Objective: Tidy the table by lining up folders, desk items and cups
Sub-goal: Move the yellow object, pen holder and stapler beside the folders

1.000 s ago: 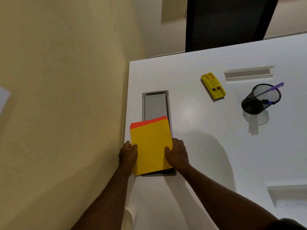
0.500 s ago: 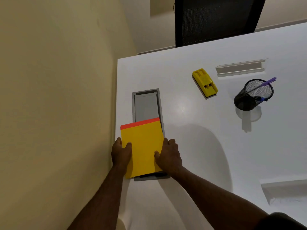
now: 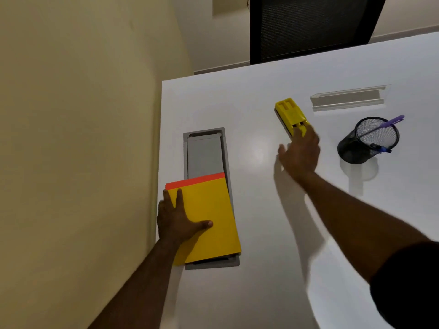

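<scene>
Open and empty, the right hand's grip [image 3: 299,155] reaches the yellow plastic stapler [image 3: 291,116] at centre right; the left hand [image 3: 177,220] lies flat on the yellow paper folder [image 3: 210,217], lower centre of the white desk [image 3: 261,233].

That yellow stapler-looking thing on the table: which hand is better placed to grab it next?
Right. The right hand is open with its fingers already at the yellow stapler, while the left hand lies flat on the yellow folder.
</scene>
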`<state>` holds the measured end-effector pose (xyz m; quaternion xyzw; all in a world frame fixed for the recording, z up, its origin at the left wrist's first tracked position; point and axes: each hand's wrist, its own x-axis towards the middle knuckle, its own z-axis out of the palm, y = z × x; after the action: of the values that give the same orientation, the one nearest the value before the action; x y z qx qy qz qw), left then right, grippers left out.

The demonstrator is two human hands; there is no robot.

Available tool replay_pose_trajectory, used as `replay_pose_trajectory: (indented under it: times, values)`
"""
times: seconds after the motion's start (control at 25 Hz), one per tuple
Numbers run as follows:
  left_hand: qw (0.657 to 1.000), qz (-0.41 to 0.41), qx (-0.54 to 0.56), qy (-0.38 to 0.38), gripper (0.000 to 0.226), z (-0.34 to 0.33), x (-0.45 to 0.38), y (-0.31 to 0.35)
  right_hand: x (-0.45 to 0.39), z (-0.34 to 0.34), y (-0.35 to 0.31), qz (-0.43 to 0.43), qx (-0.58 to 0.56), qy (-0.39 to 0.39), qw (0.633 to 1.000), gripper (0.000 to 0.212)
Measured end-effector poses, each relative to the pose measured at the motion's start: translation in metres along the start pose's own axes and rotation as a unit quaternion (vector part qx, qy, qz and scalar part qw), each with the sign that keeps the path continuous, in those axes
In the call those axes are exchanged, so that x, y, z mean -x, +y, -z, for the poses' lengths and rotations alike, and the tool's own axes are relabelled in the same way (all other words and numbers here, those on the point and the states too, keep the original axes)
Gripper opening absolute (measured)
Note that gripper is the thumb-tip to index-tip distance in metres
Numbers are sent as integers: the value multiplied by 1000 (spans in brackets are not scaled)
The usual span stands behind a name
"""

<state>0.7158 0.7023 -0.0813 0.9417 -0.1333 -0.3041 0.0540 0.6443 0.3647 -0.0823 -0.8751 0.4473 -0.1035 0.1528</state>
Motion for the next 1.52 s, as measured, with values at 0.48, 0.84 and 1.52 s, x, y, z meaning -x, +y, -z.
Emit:
replay_pose_trajectory:
  times: [0.48, 0.84, 1.52]
  values:
    - [992, -74, -87, -44, 144, 7, -22, 12, -33, -4, -6, -4, -135, -75, 988, 69]
    - [992, -73, -92, -50, 144, -7, 4, 2, 60, -46, -127, 293, -136, -222, 920, 71]
    - [988, -51, -137, -50, 150, 0, 9, 14, 66, -19, -16, 107, -197, 45, 974, 40]
